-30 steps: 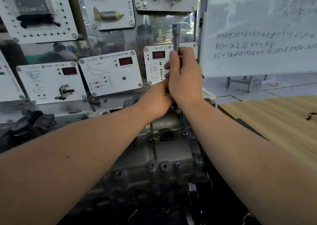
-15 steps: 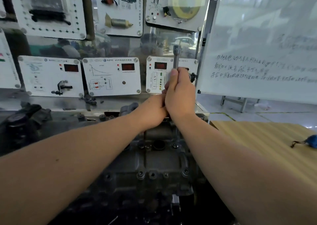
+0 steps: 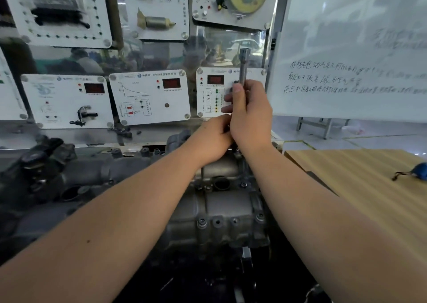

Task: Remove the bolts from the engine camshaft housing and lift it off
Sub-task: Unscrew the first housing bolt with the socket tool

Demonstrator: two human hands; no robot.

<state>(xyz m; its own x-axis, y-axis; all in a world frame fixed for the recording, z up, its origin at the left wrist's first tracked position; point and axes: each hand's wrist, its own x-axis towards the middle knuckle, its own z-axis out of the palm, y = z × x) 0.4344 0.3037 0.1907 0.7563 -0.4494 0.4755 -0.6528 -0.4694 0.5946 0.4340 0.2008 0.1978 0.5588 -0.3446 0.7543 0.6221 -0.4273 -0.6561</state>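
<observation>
Nearest the camera, two bare forearms reach forward over dark, oily engine parts and meet above the camshaft housing [image 3: 221, 212], a grey cast-metal block with rounded ribs, a round open port on top and a row of bolts [image 3: 216, 222] seated in raised bosses along its near edge. It sits on the engine in the middle of the view, just beneath the arms. To its left lie black, dull, lumpy engine components [image 3: 34, 164] and a ribbed grey pipe-like casting. On the right is a wooden tabletop [image 3: 374, 198] with pale, straight grain, and a small blue object with a dark cord [image 3: 420, 174] rests near its far right edge. At the housing's far end the left hand [image 3: 211, 140] is curled with its fingers tucked against the tool's lower part; what exactly it grips is hidden behind the right hand. The right hand [image 3: 250, 115] is wrapped around an upright metal socket wrench [image 3: 243, 68], thumb laid along the shaft, whose smooth steel cylinder end sticks up above the fist. Behind them stands a training board [image 3: 150, 96] of white rectangular panels with red digital displays, diagrams and mounted parts, fixed by round silver studs over a reflective clear sheet. Farther right a whiteboard [image 3: 346, 48] carries handwritten lines, and beyond its legs is a glossy pale floor [image 3: 346, 140].
</observation>
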